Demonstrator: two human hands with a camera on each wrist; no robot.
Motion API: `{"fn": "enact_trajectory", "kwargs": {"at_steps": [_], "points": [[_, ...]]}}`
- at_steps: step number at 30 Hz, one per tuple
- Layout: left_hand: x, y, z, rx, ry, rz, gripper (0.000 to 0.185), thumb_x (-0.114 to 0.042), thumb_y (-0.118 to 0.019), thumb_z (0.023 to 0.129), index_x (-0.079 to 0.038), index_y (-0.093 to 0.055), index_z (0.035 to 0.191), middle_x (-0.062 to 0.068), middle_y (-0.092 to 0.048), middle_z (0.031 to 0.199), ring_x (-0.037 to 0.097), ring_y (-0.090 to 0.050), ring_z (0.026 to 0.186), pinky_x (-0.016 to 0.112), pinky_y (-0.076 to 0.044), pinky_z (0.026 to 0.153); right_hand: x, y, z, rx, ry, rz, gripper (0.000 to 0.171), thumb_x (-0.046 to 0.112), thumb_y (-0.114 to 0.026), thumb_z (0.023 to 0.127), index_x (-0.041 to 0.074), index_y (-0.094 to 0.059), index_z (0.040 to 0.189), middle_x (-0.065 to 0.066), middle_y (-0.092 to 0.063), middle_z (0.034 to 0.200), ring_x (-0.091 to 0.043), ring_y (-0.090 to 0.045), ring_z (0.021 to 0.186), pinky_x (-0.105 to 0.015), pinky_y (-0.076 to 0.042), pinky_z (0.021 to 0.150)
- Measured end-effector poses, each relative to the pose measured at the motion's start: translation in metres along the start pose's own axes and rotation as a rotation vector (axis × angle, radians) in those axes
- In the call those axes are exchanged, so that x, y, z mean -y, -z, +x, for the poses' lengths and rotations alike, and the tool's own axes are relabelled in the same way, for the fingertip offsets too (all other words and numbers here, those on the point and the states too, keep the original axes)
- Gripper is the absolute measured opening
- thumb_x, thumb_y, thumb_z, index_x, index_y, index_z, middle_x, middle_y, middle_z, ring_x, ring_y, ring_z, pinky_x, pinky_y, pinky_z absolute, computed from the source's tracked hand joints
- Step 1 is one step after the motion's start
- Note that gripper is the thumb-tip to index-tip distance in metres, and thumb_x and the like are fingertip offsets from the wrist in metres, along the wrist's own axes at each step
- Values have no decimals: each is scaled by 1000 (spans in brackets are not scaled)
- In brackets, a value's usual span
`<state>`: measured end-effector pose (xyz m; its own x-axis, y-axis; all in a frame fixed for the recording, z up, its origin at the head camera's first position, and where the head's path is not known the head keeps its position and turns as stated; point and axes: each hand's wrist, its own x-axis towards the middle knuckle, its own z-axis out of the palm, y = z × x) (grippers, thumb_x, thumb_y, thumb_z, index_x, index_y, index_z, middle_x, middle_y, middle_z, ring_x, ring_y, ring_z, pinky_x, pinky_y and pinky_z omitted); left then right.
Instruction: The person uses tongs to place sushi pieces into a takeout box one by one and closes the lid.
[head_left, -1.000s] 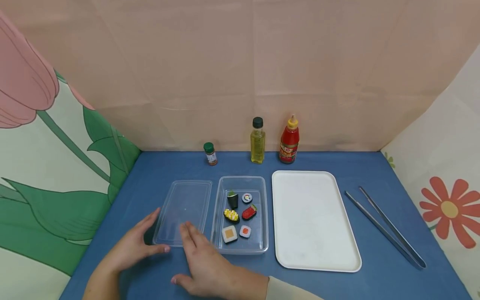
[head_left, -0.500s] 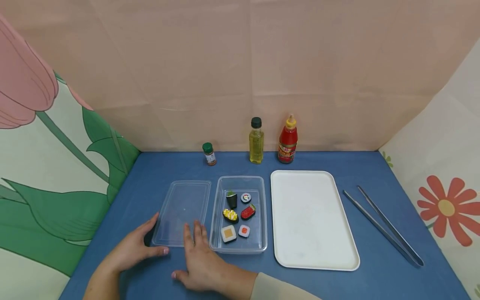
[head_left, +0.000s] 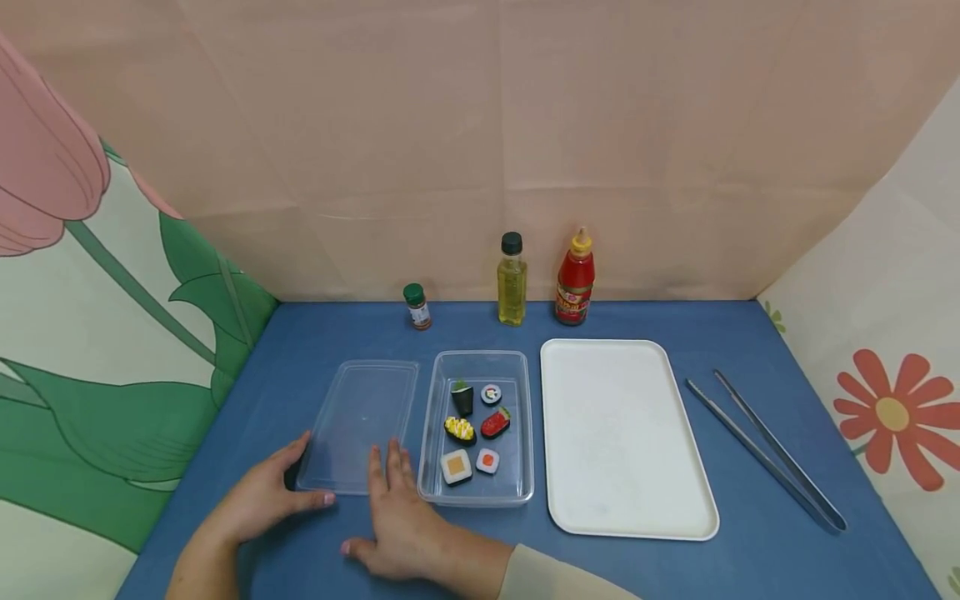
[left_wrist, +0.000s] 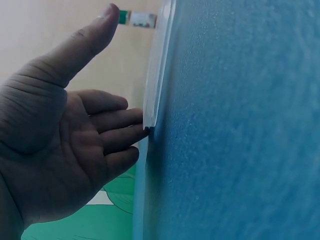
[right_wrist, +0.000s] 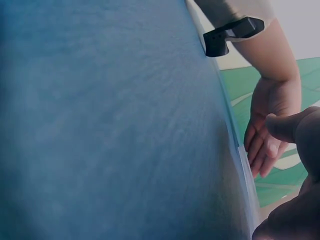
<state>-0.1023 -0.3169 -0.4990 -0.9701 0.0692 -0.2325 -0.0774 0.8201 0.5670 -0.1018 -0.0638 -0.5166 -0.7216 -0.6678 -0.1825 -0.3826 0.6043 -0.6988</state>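
A clear plastic lid (head_left: 367, 408) lies flat on the blue table. My left hand (head_left: 258, 496) is at its near left corner, thumb held apart from the fingers. The left wrist view shows that hand's fingertips (left_wrist: 137, 134) touching the lid's edge (left_wrist: 159, 70). Across the lid's near right corner, my right hand (head_left: 408, 525) has its fingers straight and spread; whether they press on it is hard to tell. Beside it stands a clear container (head_left: 517, 492) with several sushi pieces (head_left: 461, 431) inside.
A white tray (head_left: 626, 442) lies right of the container, with metal tongs (head_left: 772, 454) beyond it. Along the back stand a green-capped spice jar (head_left: 417, 307), an oil bottle (head_left: 512, 279) and a red sauce bottle (head_left: 575, 279). Fabric walls surround the table.
My right hand's fingers have spread and its wrist has moved slightly left. The lid's near left corner has shifted a little to the left, along with my left fingertips.
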Motion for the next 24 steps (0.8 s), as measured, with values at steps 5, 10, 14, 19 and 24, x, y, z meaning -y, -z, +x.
{"fn": "enact_trajectory", "kwargs": {"at_steps": [5,10,14,19,24], "points": [[-1,6,-2,-17,0,-19,117,-50,-90,78,14,-31,155,37,-36,156,59,-31,143,72,-33,109,2,1,-6,-47,75,18,112,58,-68,95,12,3,168,-20,8,172,-37,1,158,-45,-34,119],[-5,14,-4,-41,-3,-45,116,-46,-90,78,14,-29,156,30,-41,156,56,-29,145,72,-31,109,6,6,-11,-76,103,48,110,56,-67,97,10,4,167,-19,9,172,-34,3,158,-45,-32,120],[-10,20,-6,-53,2,-68,115,-47,-90,79,12,-29,157,26,-43,157,55,-30,146,71,-32,109,12,11,-15,-133,127,52,108,53,-68,97,6,-1,167,-20,5,172,-34,1,158,-45,-33,120],[-13,26,-8,-58,4,-121,107,-45,-87,84,8,-31,158,22,-44,158,51,-38,144,58,-46,106,16,24,-20,-193,153,103,104,51,-68,98,3,-5,166,-18,0,173,-29,-3,159,-44,-31,121],[-18,33,-10,-96,0,-178,105,-43,-85,87,-1,-26,163,16,-46,159,46,-40,145,11,-43,93,16,42,-24,-203,144,169,99,51,-65,100,7,-7,167,-10,-1,174,-23,-6,159,-44,-31,121]]}}
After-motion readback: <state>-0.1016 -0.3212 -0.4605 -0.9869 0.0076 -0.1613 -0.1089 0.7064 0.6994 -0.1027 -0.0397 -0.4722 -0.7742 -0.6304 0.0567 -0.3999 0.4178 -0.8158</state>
